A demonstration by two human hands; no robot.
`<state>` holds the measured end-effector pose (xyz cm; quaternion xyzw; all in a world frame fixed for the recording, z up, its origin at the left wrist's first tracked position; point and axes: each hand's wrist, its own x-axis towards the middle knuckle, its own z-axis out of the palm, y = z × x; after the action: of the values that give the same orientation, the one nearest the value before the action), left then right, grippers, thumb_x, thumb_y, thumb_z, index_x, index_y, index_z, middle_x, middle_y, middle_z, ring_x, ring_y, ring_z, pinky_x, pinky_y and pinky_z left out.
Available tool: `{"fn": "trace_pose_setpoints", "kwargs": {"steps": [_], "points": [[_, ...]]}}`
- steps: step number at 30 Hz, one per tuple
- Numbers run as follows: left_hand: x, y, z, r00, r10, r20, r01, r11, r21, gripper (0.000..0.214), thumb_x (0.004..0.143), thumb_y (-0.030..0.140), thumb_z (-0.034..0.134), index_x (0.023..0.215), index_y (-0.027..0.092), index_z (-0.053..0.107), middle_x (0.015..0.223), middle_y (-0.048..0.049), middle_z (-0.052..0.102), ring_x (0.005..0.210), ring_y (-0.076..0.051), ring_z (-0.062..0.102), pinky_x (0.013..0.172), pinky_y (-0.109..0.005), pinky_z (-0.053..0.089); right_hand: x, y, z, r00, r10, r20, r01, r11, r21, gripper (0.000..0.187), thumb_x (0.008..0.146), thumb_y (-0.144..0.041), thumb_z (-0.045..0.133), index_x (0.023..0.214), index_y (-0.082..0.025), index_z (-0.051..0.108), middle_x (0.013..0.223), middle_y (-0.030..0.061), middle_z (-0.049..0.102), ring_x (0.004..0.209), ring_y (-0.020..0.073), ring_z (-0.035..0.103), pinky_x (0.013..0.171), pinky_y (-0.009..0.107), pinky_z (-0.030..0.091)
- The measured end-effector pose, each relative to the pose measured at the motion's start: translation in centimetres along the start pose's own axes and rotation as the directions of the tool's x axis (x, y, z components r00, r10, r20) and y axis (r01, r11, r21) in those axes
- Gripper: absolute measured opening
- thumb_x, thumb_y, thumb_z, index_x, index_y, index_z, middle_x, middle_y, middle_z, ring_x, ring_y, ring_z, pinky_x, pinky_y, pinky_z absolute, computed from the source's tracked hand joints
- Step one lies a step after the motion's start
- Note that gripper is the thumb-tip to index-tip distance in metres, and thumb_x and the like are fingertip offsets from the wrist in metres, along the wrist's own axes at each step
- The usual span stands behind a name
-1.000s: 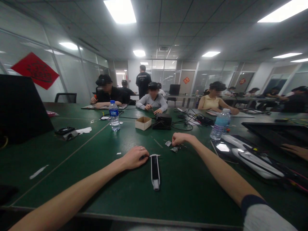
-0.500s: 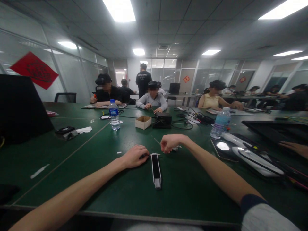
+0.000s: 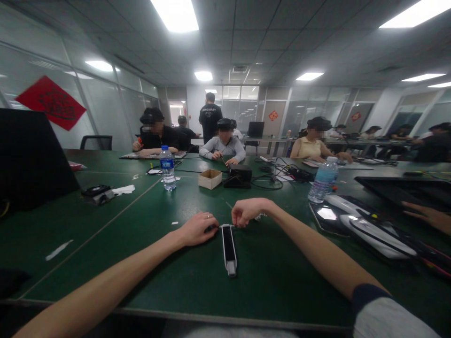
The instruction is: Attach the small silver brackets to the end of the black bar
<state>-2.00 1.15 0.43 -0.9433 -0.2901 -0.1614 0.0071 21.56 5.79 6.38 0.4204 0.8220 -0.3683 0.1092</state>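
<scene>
A long, narrow piece with a white frame and a dark middle (image 3: 229,246) lies flat on the green table, its pale block-like end towards me. At its far end a thin strand sticks out on both sides. My left hand (image 3: 199,228) rests on the table with fingers curled, the tips at the strand's left end. On the other side my right hand (image 3: 249,211) is bent down at the wrist in a pinch, its tips at the strand's right end. What the fingertips hold is too small to make out. A small pale item (image 3: 260,217) lies partly hidden behind the right hand.
Further off stand a cardboard box (image 3: 210,179), a black device (image 3: 238,176) with cables, and a water bottle (image 3: 167,169). To the right are another bottle (image 3: 323,180), white devices (image 3: 373,234) and someone else's hand (image 3: 428,216). Several people sit across the table.
My right hand has moved slightly left, closer to the far end of the framed piece. My left hand stays put. The other person's hand at the right has shifted a little.
</scene>
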Motion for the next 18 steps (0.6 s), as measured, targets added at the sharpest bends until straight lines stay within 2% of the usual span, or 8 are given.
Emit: {"fn": "trace_pose_setpoints", "kwargs": {"steps": [12,18], "points": [[-0.01,0.04,-0.06,1.0,-0.001,-0.002,0.001,1.0,-0.006,0.014,0.091,0.021,0.05,0.096,0.018,0.063,0.091,-0.006,0.065,0.084,-0.02,0.06,0.077,-0.03,0.045,-0.25,-0.3,-0.03,1.0,0.028,-0.012,-0.027,0.998,0.057,0.016,0.063,-0.017,0.071,0.078,-0.015,0.067,0.067,-0.0037,0.064,0.066,0.0107,0.061,0.061,0.018,0.047],[-0.04,0.07,-0.05,1.0,-0.001,-0.013,0.001,1.0,-0.011,0.014,0.091,0.021,0.051,0.096,0.018,0.063,0.091,-0.006,0.065,0.085,-0.02,0.06,0.078,-0.03,0.045,-0.17,-0.18,0.1,1.0,-0.008,0.015,0.007,0.998,0.068,0.011,0.066,-0.017,0.067,0.077,-0.013,0.065,0.068,-0.0021,0.065,0.065,0.0108,0.062,0.061,0.018,0.048]]}}
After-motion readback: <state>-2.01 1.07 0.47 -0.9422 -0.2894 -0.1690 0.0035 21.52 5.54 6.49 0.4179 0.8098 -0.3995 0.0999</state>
